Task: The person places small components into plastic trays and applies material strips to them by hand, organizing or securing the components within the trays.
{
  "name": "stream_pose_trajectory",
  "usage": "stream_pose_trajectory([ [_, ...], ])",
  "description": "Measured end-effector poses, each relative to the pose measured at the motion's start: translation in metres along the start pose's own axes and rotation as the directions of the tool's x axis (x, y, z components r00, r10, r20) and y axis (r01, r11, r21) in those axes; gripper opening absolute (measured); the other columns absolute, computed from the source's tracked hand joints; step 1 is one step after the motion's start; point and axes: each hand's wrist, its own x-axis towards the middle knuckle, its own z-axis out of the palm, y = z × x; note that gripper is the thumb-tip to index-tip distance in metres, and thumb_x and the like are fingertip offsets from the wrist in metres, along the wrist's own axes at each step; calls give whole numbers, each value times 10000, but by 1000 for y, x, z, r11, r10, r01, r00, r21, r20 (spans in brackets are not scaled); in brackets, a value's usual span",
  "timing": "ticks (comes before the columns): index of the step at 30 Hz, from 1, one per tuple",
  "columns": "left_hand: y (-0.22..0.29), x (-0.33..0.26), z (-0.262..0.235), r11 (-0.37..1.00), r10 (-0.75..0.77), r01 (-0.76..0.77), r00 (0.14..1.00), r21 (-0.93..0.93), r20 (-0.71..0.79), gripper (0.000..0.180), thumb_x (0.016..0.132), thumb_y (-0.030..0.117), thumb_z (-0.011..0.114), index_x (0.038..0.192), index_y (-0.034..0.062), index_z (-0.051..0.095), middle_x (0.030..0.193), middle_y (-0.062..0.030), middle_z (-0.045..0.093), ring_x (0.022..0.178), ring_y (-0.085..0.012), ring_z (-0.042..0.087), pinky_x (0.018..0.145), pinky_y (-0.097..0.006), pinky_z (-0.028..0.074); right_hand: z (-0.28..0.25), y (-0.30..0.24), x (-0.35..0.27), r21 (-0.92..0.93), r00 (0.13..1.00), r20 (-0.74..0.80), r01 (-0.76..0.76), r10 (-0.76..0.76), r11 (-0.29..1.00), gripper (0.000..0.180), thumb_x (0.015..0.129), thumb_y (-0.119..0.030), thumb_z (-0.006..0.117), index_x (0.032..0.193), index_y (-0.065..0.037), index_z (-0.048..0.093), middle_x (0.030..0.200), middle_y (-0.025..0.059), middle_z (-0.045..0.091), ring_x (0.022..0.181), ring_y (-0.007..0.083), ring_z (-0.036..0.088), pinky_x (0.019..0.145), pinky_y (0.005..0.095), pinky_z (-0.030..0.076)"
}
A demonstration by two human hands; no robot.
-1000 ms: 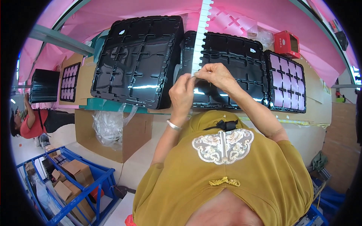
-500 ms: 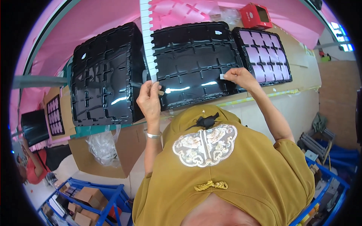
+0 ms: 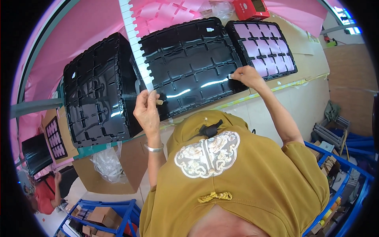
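My left hand (image 3: 147, 114) is closed on the near end of a long white strip of labels (image 3: 136, 47), notched along one edge, which runs away over the table. A small tan piece (image 3: 159, 102) sticks out beside its fingers. Between finger and thumb, my right hand (image 3: 248, 78) pinches a small white label (image 3: 230, 76) over the near right part of the middle stack of glossy black plastic trays (image 3: 189, 59). Whether the label touches the tray, I cannot tell. Another white label (image 3: 210, 30) sits near that tray's far edge.
At left stands a taller stack of black trays (image 3: 92, 91) with a label on top. A black tray with lilac sheets (image 3: 292, 65) lies at right, a red box (image 3: 250, 10) behind. Below are a cardboard box (image 3: 136, 158) and blue racks (image 3: 128, 213). A person in red (image 3: 45, 195) is at lower left.
The view has shifted and turned slightly. My right hand, still pinching the label, is slightly nearer the middle tray's right edge. My left hand keeps hold of the strip.
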Motion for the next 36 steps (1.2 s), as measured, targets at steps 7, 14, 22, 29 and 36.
stream_pose_trajectory([
  [7, 2, -4, 0, 999, 21, -20, 1000, 25, -21, 127, 933, 76, 628, 1011, -23, 641, 796, -32, 662, 657, -61, 581, 606, -201, 451, -1, -26, -2, -495, 999, -21, -33, 26, 868, 337, 865, -386, 656, 803, -59, 715, 803, 146, 703, 821, 321, 680, 782, 430, 528],
  [14, -1, -6, 3, 999, 3, -2, 1000, 45, -21, 121, 938, 74, 624, 1008, -25, 636, 794, -35, 660, 656, -68, 589, 613, -206, 472, -10, -13, -4, -322, 1000, 0, -6, 6, 947, 321, 870, -378, 632, 906, -79, 742, 895, 175, 704, 897, 356, 670, 814, 442, 518],
  [22, -2, -3, 3, 999, 8, -8, 1000, 36, 7, 119, 938, 71, 622, 1009, -23, 637, 798, -40, 664, 673, -71, 595, 627, -214, 484, -7, -14, -11, -83, 999, -38, -10, 7, 997, 216, 822, -265, 633, 838, -75, 733, 839, 171, 698, 859, 343, 670, 794, 417, 520],
  [29, 1, -1, 6, 1000, 10, -11, 1000, 18, 13, 122, 938, 72, 622, 1011, -24, 641, 804, -37, 667, 675, -67, 589, 630, -212, 480, 11, -8, -9, -157, 987, -162, -39, 13, 987, 187, 810, -209, 599, 835, -73, 725, 838, 189, 692, 829, 373, 668, 780, 444, 530],
  [36, -2, 1, 1, 1000, 14, -15, 999, 26, 32, 122, 937, 74, 624, 1013, -19, 647, 804, -31, 668, 684, -58, 579, 622, -200, 452, 11, -16, -7, -174, 988, -151, -25, -2, 984, 207, 794, -216, 602, 850, -50, 711, 836, 201, 688, 835, 379, 665, 788, 449, 528],
])
